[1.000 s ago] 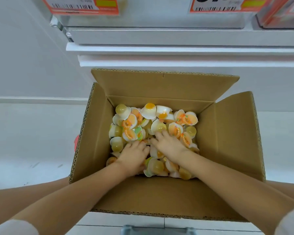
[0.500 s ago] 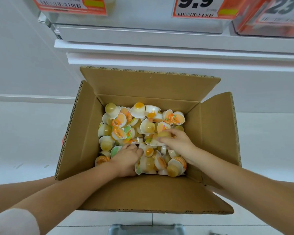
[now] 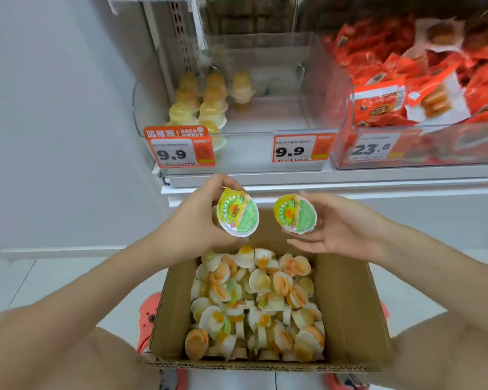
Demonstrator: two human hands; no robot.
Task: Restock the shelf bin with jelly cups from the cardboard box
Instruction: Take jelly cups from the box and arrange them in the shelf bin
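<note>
Backdrop: white shelving against a pale wall, white tiled floor under you.
Jelly cups in hand: your left hand (image 3: 200, 220) grips one jelly cup (image 3: 238, 216), fingers curled round its rim; your right hand (image 3: 341, 226) holds a second cup (image 3: 295, 213) at its edge with thumb and fingers. Both green-and-orange foil lids face you; their print is too small to read.
Cardboard box (image 3: 347, 299): open below your hands, heaped with more cups.
Shelf bin (image 3: 316, 80): clear, above the box, a few yellow cups standing at its left.
Price tags: two read "9.9" (image 3: 300, 150); the left one carries "RECOMMEND".
Neighbouring bin: red snack packets (image 3: 412, 80), tagged "23.8".
</note>
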